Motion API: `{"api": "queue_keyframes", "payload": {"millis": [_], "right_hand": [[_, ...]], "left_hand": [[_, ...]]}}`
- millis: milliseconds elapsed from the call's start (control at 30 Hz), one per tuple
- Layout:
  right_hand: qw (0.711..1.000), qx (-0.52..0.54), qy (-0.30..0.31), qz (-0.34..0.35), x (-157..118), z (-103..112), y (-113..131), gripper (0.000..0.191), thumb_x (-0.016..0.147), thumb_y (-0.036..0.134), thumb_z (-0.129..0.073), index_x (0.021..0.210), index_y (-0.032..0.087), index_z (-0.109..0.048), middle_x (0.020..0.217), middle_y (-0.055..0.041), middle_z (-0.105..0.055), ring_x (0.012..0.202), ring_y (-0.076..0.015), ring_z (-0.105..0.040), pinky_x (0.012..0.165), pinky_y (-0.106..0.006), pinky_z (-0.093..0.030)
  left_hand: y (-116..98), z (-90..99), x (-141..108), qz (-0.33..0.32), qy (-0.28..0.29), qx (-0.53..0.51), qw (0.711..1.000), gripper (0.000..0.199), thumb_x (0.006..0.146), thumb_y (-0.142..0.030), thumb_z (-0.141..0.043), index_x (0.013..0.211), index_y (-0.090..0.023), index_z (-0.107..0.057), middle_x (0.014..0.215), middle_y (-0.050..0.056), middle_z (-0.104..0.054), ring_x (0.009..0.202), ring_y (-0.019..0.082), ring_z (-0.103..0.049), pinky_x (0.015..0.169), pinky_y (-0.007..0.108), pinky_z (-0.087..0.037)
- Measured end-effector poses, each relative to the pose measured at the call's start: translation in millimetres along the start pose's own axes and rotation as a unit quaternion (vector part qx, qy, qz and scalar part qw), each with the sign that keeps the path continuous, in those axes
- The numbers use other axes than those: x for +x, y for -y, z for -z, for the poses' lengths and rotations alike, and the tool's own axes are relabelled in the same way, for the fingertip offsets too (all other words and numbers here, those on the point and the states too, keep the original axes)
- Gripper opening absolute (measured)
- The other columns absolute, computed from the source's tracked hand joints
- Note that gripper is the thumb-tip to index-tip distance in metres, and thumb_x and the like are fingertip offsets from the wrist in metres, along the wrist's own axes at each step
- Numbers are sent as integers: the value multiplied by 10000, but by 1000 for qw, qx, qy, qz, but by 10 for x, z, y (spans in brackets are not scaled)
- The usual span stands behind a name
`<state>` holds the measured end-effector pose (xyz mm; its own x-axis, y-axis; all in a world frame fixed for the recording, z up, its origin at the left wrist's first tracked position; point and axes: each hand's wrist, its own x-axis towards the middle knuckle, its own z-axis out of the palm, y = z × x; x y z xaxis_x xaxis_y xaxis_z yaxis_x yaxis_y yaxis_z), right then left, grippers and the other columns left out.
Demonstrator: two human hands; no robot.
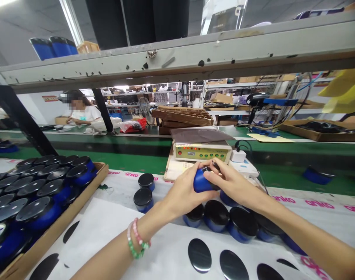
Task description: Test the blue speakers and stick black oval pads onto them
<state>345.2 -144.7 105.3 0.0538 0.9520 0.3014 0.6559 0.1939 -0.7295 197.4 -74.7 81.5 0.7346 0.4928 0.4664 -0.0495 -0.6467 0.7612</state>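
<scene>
Above the middle of the table, my left hand [185,192] is wrapped around a round blue housing [201,182] that is tilted and has a dark top. The fingers of my right hand [231,181] close on the upper edge of the same housing. A dark bit shows between those fingers; I cannot tell if it is a separate piece. Below my hands stand several blue housings with glossy black tops [216,214] in a row. Two more housings [143,198] stand to the left. Black oval discs [199,255] lie on a white sheet [162,252] nearer to me.
On the left, a cardboard tray [100,175] holds many black-topped blue housings. Behind my hands sits an electronic box [202,152] with red digits, beside a white plug [238,155]. A green conveyor belt [136,153] runs across, beneath an overhead shelf [177,58]. A person [84,111] sits beyond.
</scene>
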Motion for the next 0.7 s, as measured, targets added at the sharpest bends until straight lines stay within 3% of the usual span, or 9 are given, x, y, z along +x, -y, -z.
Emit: {"api": "queue_keyframes", "payload": {"millis": [167,367,467,567,633,700], "right_hand": [[997,71,-11,-8,11,-189,51,172,877,348,-428,773,217,-387,707,53,-353,656,-109,-392,589,-225,-371],[997,82,-1,-8,162,-350,138,201,871,386,-443,775,221,-382,750,37,-460,706,-128,-472,626,-246,-411],[1000,6,10,9,270,-328,97,287,877,497,-411,924,214,-424,860,-12,-543,793,-171,-534,657,-276,-428],[984,-166,55,-23,346,-351,-56,367,841,520,-449,988,184,-436,926,-84,-585,806,-218,-559,660,-310,-415],[964,-232,119,-56,376,-426,-182,339,785,487,-530,914,184,-452,879,-92,-605,742,-224,-570,610,-303,-399],[954,-243,161,-68,401,-506,-285,268,753,416,-568,856,193,-460,845,-84,-617,710,-221,-577,580,-290,-385]], "left_hand": [[-72,77,-136,4,-22,38,999,672,684,-252,-729,1284,-251,-428,1246,38,-561,1118,226,-538,979,352,-404],[21,249,-299,34,-47,99,993,698,709,-322,-707,1323,-255,-383,1264,54,-538,1134,235,-526,974,360,-404],[128,438,-354,49,-97,154,982,700,710,-352,-697,1321,-238,-375,1216,69,-529,1128,235,-520,973,366,-400],[288,603,-395,75,-148,226,960,626,710,-329,-674,1258,-202,-400,1157,75,-496,1095,213,-527,945,346,-416],[417,652,-420,94,-114,293,945,515,704,-338,-668,1154,-198,-462,1101,65,-525,1046,211,-548,932,352,-421],[557,663,-446,104,-63,353,928,448,670,-344,-688,1054,-196,-511,1031,57,-573,1066,252,-535,992,432,-359]]}}
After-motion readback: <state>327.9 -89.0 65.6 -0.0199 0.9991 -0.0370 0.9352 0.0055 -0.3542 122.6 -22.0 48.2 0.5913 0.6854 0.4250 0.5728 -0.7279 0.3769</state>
